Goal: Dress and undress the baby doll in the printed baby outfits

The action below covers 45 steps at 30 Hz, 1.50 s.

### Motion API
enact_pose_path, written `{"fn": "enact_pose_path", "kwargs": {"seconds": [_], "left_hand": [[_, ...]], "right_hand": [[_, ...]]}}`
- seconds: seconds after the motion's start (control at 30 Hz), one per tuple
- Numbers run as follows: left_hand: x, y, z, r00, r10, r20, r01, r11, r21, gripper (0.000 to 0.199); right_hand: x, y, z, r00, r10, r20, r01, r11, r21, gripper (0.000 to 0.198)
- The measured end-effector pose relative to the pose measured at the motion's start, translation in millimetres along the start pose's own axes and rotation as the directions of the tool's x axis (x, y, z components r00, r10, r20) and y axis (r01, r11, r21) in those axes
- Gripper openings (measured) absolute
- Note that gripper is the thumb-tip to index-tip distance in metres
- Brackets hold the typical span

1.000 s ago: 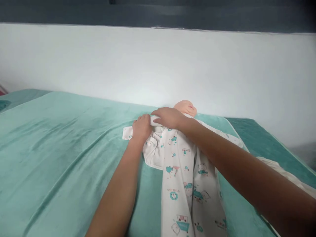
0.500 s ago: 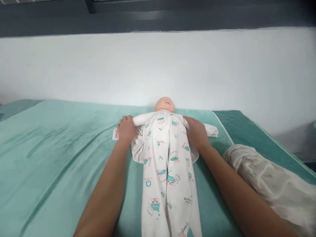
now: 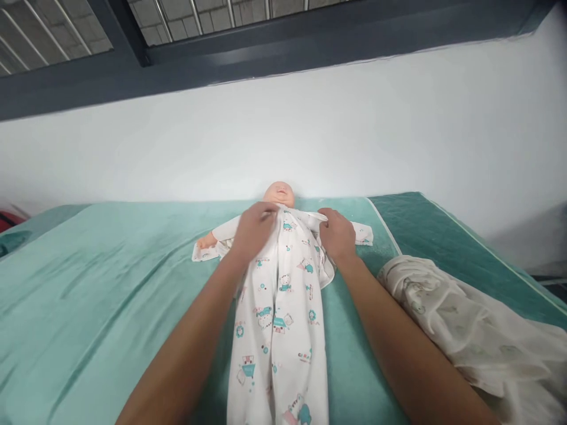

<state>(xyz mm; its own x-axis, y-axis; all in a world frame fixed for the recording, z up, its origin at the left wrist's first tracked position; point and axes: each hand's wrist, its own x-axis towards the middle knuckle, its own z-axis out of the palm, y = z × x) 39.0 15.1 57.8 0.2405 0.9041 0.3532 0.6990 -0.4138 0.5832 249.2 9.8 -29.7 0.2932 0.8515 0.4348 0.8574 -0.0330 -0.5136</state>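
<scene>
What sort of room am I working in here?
Probably a bedroom or a similar indoor room: a wide, light teal cover is spread up to a white wall, below a dark window frame with metal bars beyond it.

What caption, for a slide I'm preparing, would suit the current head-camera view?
A doll lies face up on a green cover, left hand and right hand at the printed clothing.

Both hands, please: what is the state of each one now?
Left hand: over the printed garment; whether it grips cannot be told.
Right hand: closed, seemingly holding white cloth.
</scene>
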Motion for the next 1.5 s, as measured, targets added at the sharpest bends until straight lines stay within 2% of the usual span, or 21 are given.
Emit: {"fn": "enact_pose_path", "kwargs": {"seconds": [0.07,0.13,0.2,0.37,0.5,0.6,0.73,0.87,1.1,1.2,1.3,1.37,1.5], "left_hand": [[15,27,14,0.970,0.110,0.216,-0.158,0.963,0.218,0.032],[31,48,30,0.886,0.073,0.458,-0.303,0.839,0.452,0.034],[44,61,45,0.823,0.022,0.567,-0.367,0.783,0.502,0.031],[64,73,81,0.712,-0.055,0.700,-0.449,0.730,0.515,0.024],[72,70,101,0.662,-0.050,0.748,-0.508,0.705,0.495,0.035],[77,67,104,0.641,-0.035,0.767,-0.532,0.699,0.477,0.038],[81,63,96,0.616,-0.057,0.786,-0.547,0.688,0.478,0.038],[86,60,78,0.619,-0.064,0.783,-0.555,0.669,0.494,0.044],[94,56,39,0.674,-0.068,0.735,-0.526,0.655,0.543,0.039],[95,52,24,0.716,-0.056,0.696,-0.490,0.670,0.558,0.036],[94,46,10,0.729,-0.070,0.681,-0.470,0.672,0.572,0.035],[92,43,3,0.732,-0.088,0.675,-0.464,0.661,0.590,0.036],[85,46,0,0.745,-0.069,0.663,-0.459,0.668,0.586,0.032]], "right_hand": [[1,1,0,1.000,0.008,0.015,-0.008,1.000,0.005,0.039],[2,2,0,0.999,0.034,0.034,-0.035,0.999,0.003,0.037],[2,3,-1,0.997,0.058,0.051,-0.058,0.998,0.000,0.036],[3,0,-6,0.994,0.058,0.097,-0.057,0.998,-0.013,0.030],[6,-2,-9,0.990,0.063,0.124,-0.059,0.998,-0.037,0.032],[9,-1,-9,0.987,0.089,0.134,-0.083,0.995,-0.050,0.037],[10,4,-9,0.982,0.129,0.136,-0.132,0.991,0.013,0.039],[10,14,-8,0.978,0.186,0.095,-0.195,0.975,0.106,0.039],[14,29,-4,0.973,0.228,0.013,-0.221,0.924,0.312,0.039],[14,34,-6,0.964,0.265,-0.011,-0.246,0.909,0.335,0.038],[14,38,-6,0.951,0.307,-0.024,-0.277,0.888,0.367,0.038],[14,39,-5,0.939,0.344,-0.008,-0.295,0.819,0.493,0.035],[17,41,0,0.922,0.380,0.074,-0.301,0.584,0.754,0.036]]}}
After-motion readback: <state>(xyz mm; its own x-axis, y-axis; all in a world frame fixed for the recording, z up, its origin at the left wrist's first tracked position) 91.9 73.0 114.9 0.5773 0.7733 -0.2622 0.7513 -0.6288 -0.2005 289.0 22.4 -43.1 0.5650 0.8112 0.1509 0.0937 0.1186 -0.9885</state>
